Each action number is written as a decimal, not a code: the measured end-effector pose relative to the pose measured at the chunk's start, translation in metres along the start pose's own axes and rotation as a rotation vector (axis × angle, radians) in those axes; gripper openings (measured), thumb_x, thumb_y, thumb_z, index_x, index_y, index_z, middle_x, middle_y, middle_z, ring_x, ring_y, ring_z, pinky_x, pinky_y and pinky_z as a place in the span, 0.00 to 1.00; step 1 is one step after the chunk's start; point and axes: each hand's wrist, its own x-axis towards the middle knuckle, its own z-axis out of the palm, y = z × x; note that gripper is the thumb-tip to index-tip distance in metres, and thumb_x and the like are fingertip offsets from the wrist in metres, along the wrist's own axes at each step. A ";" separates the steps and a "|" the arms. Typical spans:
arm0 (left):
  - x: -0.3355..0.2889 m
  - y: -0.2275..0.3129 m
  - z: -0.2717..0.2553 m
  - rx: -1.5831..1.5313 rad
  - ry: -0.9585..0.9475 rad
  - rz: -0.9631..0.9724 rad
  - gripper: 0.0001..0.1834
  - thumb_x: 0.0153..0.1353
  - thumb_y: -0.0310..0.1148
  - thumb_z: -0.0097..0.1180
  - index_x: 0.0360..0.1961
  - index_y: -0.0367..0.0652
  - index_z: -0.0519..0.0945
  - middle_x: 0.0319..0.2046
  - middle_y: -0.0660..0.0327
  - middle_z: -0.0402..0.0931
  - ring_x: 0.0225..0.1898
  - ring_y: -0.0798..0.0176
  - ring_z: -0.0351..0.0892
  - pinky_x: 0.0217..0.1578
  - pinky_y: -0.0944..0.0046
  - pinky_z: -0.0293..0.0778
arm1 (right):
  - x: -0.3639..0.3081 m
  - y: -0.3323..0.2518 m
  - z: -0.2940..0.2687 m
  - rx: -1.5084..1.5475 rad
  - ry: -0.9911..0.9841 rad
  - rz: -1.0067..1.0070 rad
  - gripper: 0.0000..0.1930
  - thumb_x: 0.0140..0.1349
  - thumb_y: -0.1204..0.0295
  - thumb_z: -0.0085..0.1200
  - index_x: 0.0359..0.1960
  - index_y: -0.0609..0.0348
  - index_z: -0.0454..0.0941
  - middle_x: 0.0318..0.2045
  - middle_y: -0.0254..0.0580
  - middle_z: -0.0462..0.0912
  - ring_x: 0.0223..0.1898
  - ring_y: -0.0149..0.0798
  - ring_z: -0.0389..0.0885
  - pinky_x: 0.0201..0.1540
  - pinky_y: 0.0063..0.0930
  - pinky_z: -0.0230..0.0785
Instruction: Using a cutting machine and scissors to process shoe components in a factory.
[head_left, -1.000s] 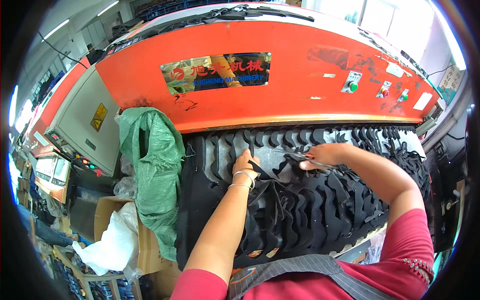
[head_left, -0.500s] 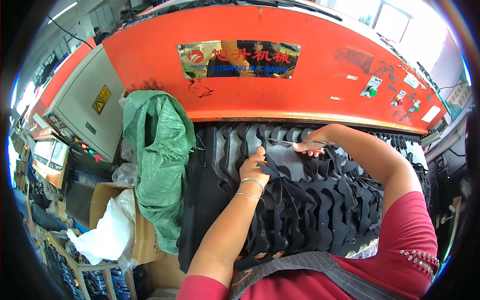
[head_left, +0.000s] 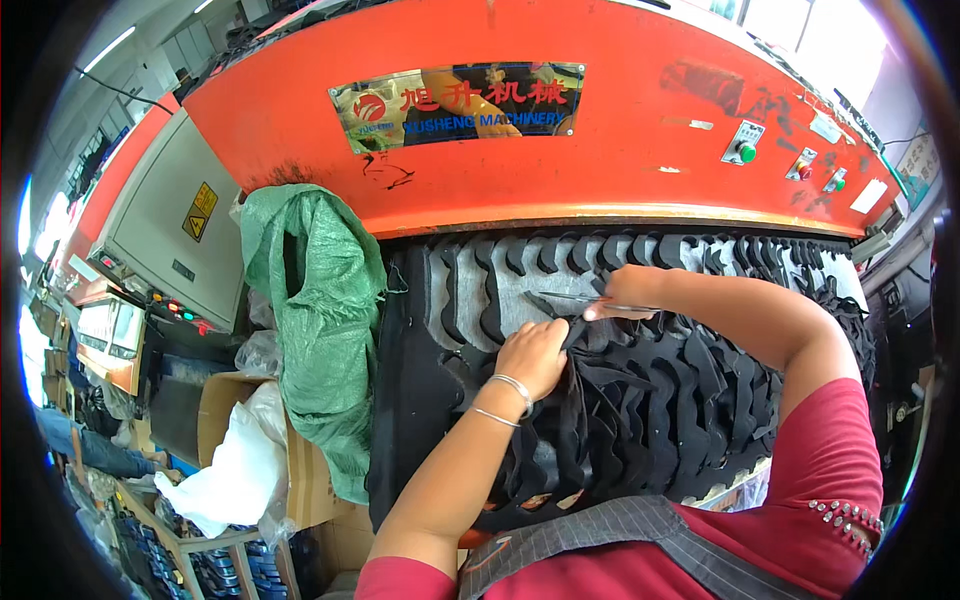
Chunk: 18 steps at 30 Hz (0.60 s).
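Head view: the left hand (head_left: 533, 358) lies back-up, its forearm slanting in from the lower edge and to the right, the wrist almost straight with two bangles (head_left: 508, 398) behind it. Its fingers are curled in, with no gap showing, on the gathered ends of some black strips (head_left: 655, 400); the fingertips themselves are hidden, so how many strips they pinch cannot be told.

The right hand (head_left: 622, 292) is just beyond and to the right of the left. Its elbow is bent out to the side and the forearm runs nearly level, leftward. The fingers are closed around a slim metal tool (head_left: 565, 295). The tool's long axis lies crosswise, slightly tilted; its tip points left, past the fingers and over the grey sheet (head_left: 530, 305) beyond the left knuckles.

The held strips fan out from the left fingers, some to the right, some down toward the body. The other wavy strips to the right of that grip lie side by side, long axes mostly running away from the body. Beyond both hands stands the red machine (head_left: 640, 170); to the left of the left hand hangs a green sack (head_left: 325, 340).
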 end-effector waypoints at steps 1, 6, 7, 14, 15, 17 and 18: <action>-0.003 -0.007 -0.001 -0.030 -0.009 0.090 0.19 0.49 0.31 0.60 0.42 0.40 0.70 0.41 0.49 0.72 0.48 0.48 0.71 0.48 0.55 0.68 | -0.002 0.005 0.003 0.028 0.018 -0.024 0.46 0.53 0.28 0.28 0.25 0.68 0.78 0.25 0.55 0.78 0.28 0.51 0.79 0.40 0.43 0.71; 0.029 -0.059 -0.011 -0.761 0.608 -0.315 0.31 0.50 0.41 0.60 0.51 0.30 0.69 0.50 0.41 0.67 0.55 0.44 0.64 0.57 0.56 0.60 | 0.006 0.013 -0.002 0.028 0.280 -0.047 0.48 0.52 0.27 0.25 0.33 0.64 0.79 0.31 0.58 0.78 0.41 0.56 0.77 0.44 0.46 0.69; 0.036 -0.068 -0.011 -0.665 0.651 -0.491 0.33 0.50 0.41 0.60 0.52 0.27 0.67 0.52 0.38 0.65 0.56 0.42 0.64 0.57 0.56 0.60 | 0.011 0.010 -0.007 0.042 0.296 -0.057 0.48 0.52 0.26 0.24 0.35 0.63 0.79 0.31 0.59 0.78 0.41 0.57 0.77 0.44 0.47 0.68; 0.037 -0.068 -0.017 -0.274 0.157 -0.469 0.26 0.55 0.44 0.54 0.38 0.25 0.74 0.35 0.38 0.76 0.40 0.40 0.77 0.42 0.53 0.72 | 0.042 -0.028 -0.046 0.227 -0.103 0.004 0.55 0.42 0.20 0.22 0.36 0.69 0.75 0.22 0.43 0.73 0.26 0.39 0.75 0.34 0.38 0.71; 0.032 -0.065 -0.021 -0.169 0.173 -0.437 0.23 0.57 0.42 0.51 0.38 0.28 0.74 0.34 0.38 0.76 0.40 0.41 0.77 0.42 0.53 0.72 | 0.045 -0.035 -0.053 0.241 -0.148 0.044 0.58 0.42 0.20 0.22 0.41 0.73 0.73 0.20 0.39 0.70 0.27 0.37 0.74 0.35 0.36 0.70; 0.026 -0.056 -0.026 -0.064 0.187 -0.404 0.19 0.59 0.41 0.48 0.38 0.31 0.74 0.34 0.39 0.76 0.40 0.41 0.77 0.43 0.52 0.72 | 0.048 -0.047 -0.064 0.304 -0.158 0.035 0.56 0.40 0.19 0.24 0.37 0.70 0.73 0.22 0.39 0.70 0.27 0.36 0.73 0.34 0.34 0.71; 0.022 -0.051 -0.025 -0.048 0.206 -0.463 0.17 0.60 0.40 0.47 0.37 0.34 0.74 0.34 0.40 0.77 0.40 0.43 0.77 0.43 0.52 0.72 | 0.051 -0.052 -0.069 0.242 -0.140 0.034 0.56 0.39 0.19 0.25 0.37 0.69 0.73 0.23 0.40 0.70 0.27 0.36 0.73 0.34 0.33 0.71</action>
